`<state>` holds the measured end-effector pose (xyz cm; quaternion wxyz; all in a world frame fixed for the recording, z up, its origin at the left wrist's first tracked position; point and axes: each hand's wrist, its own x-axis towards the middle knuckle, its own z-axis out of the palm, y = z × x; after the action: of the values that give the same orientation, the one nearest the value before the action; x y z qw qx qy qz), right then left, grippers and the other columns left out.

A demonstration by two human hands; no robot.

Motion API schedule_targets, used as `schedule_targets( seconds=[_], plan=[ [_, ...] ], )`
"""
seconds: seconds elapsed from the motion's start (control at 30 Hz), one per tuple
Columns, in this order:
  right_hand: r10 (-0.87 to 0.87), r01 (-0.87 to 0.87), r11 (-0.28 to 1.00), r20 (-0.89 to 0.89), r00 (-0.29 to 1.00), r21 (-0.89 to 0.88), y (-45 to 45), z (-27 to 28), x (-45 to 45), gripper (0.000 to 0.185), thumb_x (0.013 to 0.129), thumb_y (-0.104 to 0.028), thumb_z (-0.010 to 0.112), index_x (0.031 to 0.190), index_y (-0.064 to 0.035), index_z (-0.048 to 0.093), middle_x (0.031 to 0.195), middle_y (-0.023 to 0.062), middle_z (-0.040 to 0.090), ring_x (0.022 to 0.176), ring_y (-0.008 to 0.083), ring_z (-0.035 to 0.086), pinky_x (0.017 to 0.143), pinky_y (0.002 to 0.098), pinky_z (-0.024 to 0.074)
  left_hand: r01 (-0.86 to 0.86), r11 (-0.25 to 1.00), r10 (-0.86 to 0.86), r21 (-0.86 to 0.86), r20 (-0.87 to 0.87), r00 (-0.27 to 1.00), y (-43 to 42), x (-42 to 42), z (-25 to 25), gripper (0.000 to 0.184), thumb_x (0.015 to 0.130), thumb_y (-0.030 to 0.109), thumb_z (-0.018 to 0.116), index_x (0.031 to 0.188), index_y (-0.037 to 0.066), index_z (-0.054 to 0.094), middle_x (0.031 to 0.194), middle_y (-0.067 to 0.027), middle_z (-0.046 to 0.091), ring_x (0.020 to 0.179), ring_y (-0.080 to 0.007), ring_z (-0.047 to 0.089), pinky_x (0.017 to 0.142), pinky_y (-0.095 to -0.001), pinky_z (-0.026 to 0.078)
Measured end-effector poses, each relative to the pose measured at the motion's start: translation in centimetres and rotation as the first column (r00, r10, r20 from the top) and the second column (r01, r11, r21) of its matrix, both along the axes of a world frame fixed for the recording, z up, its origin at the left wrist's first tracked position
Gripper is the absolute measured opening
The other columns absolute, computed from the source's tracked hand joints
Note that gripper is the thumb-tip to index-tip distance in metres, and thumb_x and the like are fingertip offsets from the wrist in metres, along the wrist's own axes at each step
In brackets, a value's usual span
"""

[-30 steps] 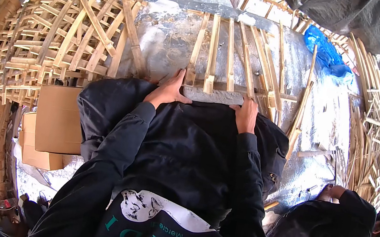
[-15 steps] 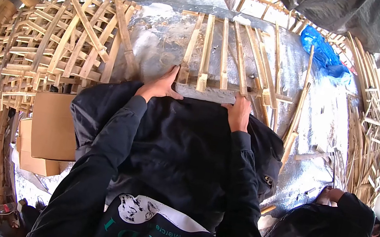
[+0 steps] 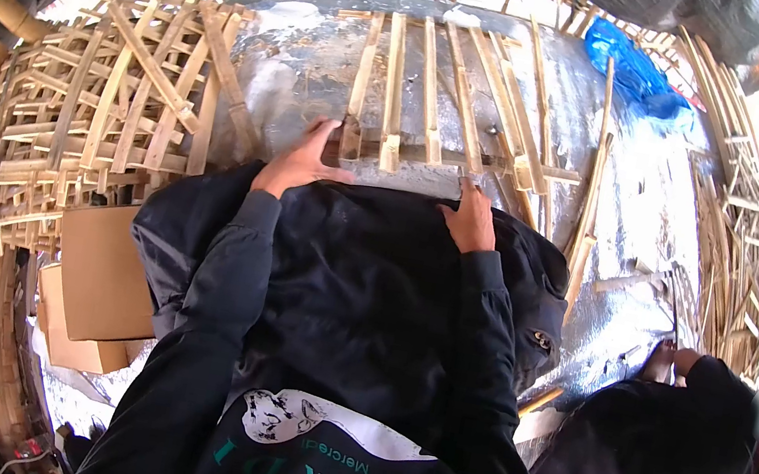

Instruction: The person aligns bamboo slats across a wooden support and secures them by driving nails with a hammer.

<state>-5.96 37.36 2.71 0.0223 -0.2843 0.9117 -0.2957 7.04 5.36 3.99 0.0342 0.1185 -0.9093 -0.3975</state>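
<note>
Loosely, the left hand [image 3: 297, 165] and right hand [image 3: 471, 220] spread their fingers [image 3: 320, 136] beside bamboo strips [image 3: 394, 87]

We hold our left arm [image 3: 236, 263] and right arm [image 3: 488, 329] outstretched in long black fabric sleeves [image 3: 164, 367]. Our bare left hand [image 3: 295, 163] is splayed, thumb pointing right; our bare right hand [image 3: 473, 221] bends slightly, thumb pointing left.

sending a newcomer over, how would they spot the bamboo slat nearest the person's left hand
On the broad silvery sheet, bamboo slats lie in a loose row across a crosspiece. Look by the left hand; just right of it, one slat runs up the picture. That slat is the row's leftmost, and its near end is darker than the next slat's.
</note>
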Motion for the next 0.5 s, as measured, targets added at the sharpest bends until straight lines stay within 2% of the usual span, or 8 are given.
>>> schedule_targets(
  seconds=[0.1,0.13,0.2,0.27,0.3,0.37,0.4,0.5],
  plan=[
    [0.014,-0.020,0.995,0.067,0.998,0.094,1.0,0.4,0.0,0.064,0.076,-0.013,0.087,0.131,0.0029,0.057,0.118,0.0267,0.067,0.110,0.0450,0.064,0.092,0.0500,0.0532,-0.054,0.998,0.055,0.011,-0.105,0.993,-0.2,0.0,0.7,0.083,0.071,0.040,0.093,0.134,0.003,0.054,0.138,-0.0194,0.056,0.128,-0.0336,0.056,0.107,-0.0431,0.046],
    [0.037,-0.041,0.997,0.060,0.998,0.064,1.3,0.5,0.0,0.058,0.077,-0.014,0.087,0.125,0.0037,0.060,0.114,0.0265,0.069,0.110,0.0456,0.064,0.091,0.0493,0.0535,-0.046,0.999,0.048,0.014,-0.106,0.993,-0.1,-0.1,0.8,0.083,0.071,0.040,0.093,0.134,0.003,0.054,0.138,-0.0194,0.056,0.128,-0.0336,0.056,0.107,-0.0431,0.046],
    [0.052,-0.054,0.998,0.050,0.997,0.032,1.7,1.1,-0.3,0.052,0.077,-0.014,0.087,0.120,0.0044,0.064,0.109,0.0262,0.070,0.109,0.0461,0.064,0.091,0.0486,0.0538,-0.055,0.998,0.058,0.025,-0.129,0.990,0.1,-0.2,1.2,0.064,0.071,0.030,0.094,0.118,0.002,0.060,0.119,-0.0155,0.066,0.110,-0.0298,0.064,0.096,-0.0420,0.051],
    [0.092,-0.081,0.994,0.160,0.983,-0.075,2.3,2.1,-1.0,0.029,0.082,-0.011,0.083,0.102,0.0057,0.069,0.093,0.0214,0.073,0.094,0.0386,0.073,0.081,0.0426,0.0575,-0.067,0.998,0.068,0.013,-0.118,0.991,0.4,-0.2,1.9,0.061,0.072,0.029,0.094,0.116,0.002,0.062,0.112,-0.0143,0.068,0.105,-0.0284,0.065,0.093,-0.0411,0.052],
    [0.085,-0.074,0.994,0.157,0.984,-0.075,2.8,2.8,-1.2,0.029,0.082,-0.011,0.083,0.102,0.0057,0.069,0.093,0.0214,0.073,0.094,0.0386,0.073,0.081,0.0426,0.0575,-0.087,0.996,0.087,0.003,-0.106,0.991,0.6,-0.1,2.2,0.058,0.072,0.029,0.093,0.114,0.001,0.063,0.105,-0.0131,0.070,0.101,-0.0271,0.067,0.090,-0.0403,0.053],
    [0.132,0.001,0.929,0.332,0.934,-0.370,3.8,3.9,-1.8,0.014,0.087,-0.005,0.076,0.091,0.0064,0.070,0.081,0.0154,0.072,0.072,0.0266,0.075,0.067,0.0358,0.0572,-0.085,0.996,0.089,0.038,-0.103,0.991,0.8,-0.3,2.4,0.052,0.073,0.023,0.093,0.109,0.001,0.063,0.101,-0.0121,0.071,0.097,-0.0245,0.068,0.088,-0.0385,0.054],
    [0.153,0.012,0.893,0.329,0.932,-0.449,4.5,3.6,-2.3,0.008,0.091,-0.001,0.071,0.092,0.0062,0.070,0.077,0.0112,0.071,0.060,0.0167,0.071,0.057,0.0305,0.0539,-0.094,0.990,0.102,0.105,-0.081,0.991,0.5,-0.5,1.8,0.050,0.072,0.020,0.093,0.107,0.000,0.063,0.099,-0.0109,0.071,0.093,-0.0226,0.069,0.086,-0.0373,0.055],
    [-0.042,0.162,0.925,0.331,0.943,-0.344,7.2,6.7,-3.2,0.007,0.092,-0.002,0.070,0.092,0.0051,0.071,0.075,0.0110,0.071,0.060,0.0156,0.070,0.058,0.0287,0.0532,-0.120,0.977,0.133,0.178,-0.065,0.989,0.4,-0.6,1.5,0.048,0.070,0.015,0.094,0.102,0.000,0.063,0.094,-0.0102,0.072,0.087,-0.0201,0.070,0.081,-0.0354,0.056]
  ],
)
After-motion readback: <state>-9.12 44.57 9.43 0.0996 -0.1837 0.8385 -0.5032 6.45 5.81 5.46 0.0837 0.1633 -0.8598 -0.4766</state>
